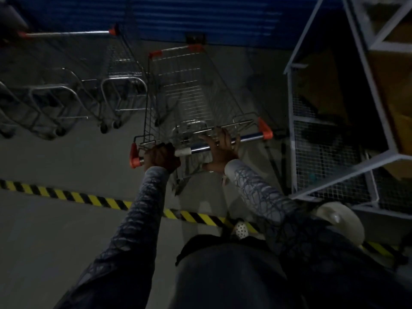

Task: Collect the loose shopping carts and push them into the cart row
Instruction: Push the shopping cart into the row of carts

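Your left hand (161, 157) is curled tightly around the chrome handle bar (198, 149) of a silver wire shopping cart (191, 85), gripping just beside the orange plastic cap at the bar's left end. Your right hand (220, 148) holds the same bar further right, fingers draped over the top and bent down around it, well short of the orange cap at the right end. Both arms reach forward in grey patterned sleeves.

The cart stands directly ahead of you on the grey concrete floor (55, 157), its basket pointing away towards a blue corrugated wall (200, 16). Its far corners also carry orange caps.

To the left of this cart, near it but apart, stands a row of nested silver wire carts (111, 85), seen at an angle, with a long bar tipped in orange above them. To the right, close beside the cart, is a tall grey metal rack with mesh panels (323, 152).

A strip of yellow and black striped tape (66, 195) crosses the floor beneath your arms, behind the cart. The light is dim throughout.
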The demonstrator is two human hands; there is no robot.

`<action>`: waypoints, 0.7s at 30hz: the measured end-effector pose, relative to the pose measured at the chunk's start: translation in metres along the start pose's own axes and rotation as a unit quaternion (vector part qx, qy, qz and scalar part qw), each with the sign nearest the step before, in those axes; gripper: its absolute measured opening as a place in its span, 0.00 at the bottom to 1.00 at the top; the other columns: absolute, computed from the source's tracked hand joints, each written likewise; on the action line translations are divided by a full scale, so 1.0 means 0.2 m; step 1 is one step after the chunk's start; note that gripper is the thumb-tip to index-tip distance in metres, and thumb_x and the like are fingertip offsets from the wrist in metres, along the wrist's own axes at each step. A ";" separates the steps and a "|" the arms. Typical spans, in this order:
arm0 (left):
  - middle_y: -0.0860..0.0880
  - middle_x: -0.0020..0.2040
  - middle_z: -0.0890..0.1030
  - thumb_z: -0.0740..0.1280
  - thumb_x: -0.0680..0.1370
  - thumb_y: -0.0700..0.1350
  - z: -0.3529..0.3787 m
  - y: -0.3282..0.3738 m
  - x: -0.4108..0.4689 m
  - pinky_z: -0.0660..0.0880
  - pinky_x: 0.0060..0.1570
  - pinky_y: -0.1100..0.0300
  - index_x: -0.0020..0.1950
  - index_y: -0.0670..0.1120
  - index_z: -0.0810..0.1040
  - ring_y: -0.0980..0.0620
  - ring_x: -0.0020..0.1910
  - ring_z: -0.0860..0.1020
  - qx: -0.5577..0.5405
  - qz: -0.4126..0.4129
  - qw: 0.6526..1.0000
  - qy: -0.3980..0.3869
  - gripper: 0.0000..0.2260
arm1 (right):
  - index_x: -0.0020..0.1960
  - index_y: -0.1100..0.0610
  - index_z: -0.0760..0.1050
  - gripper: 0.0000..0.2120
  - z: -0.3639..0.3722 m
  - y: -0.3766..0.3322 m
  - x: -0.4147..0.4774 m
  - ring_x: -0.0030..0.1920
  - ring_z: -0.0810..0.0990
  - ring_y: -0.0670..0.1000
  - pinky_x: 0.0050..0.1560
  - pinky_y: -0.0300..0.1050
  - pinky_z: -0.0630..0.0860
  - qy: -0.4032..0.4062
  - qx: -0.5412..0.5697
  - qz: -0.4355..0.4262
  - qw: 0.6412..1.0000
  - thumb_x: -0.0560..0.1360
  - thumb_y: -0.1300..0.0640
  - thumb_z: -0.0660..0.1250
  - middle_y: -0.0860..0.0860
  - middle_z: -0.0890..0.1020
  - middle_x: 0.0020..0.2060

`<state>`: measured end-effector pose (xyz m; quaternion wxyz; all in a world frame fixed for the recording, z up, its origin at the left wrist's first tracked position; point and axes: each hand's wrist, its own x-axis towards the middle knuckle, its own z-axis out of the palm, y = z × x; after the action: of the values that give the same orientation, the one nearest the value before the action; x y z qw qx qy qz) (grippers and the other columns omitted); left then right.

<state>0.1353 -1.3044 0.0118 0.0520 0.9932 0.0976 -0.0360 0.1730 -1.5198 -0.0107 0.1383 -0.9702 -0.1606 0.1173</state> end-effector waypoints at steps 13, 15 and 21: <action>0.47 0.57 0.76 0.56 0.73 0.76 0.04 0.12 1.17 0.56 0.68 0.35 0.51 0.56 0.83 0.39 0.63 0.70 0.033 0.049 0.991 0.122 0.28 | 0.75 0.30 0.54 0.42 -0.34 0.26 1.10 0.79 0.37 0.56 0.70 0.70 0.31 -0.027 0.009 -0.020 0.999 0.67 0.35 0.72 0.46 0.39 0.79; 0.45 0.55 0.77 0.54 0.74 0.74 0.01 0.07 1.39 0.57 0.68 0.36 0.47 0.52 0.84 0.39 0.61 0.71 0.036 0.061 0.989 0.130 0.30 | 0.75 0.30 0.54 0.43 -0.36 0.22 1.29 0.78 0.38 0.56 0.70 0.70 0.32 -0.011 -0.001 -0.014 1.000 0.66 0.34 0.72 0.45 0.40 0.79; 0.42 0.51 0.82 0.47 0.74 0.72 -0.11 -0.09 2.08 0.59 0.69 0.36 0.44 0.48 0.85 0.38 0.63 0.73 0.060 0.078 0.992 0.084 0.36 | 0.76 0.29 0.47 0.47 -0.45 0.07 1.85 0.79 0.40 0.54 0.73 0.68 0.37 -0.044 0.002 -0.011 0.999 0.67 0.34 0.72 0.45 0.43 0.80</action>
<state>0.5393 -1.2052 -0.0024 -0.0137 0.9986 0.0219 0.0460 0.5422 -1.4253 0.0022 0.1347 -0.9620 -0.1765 0.1588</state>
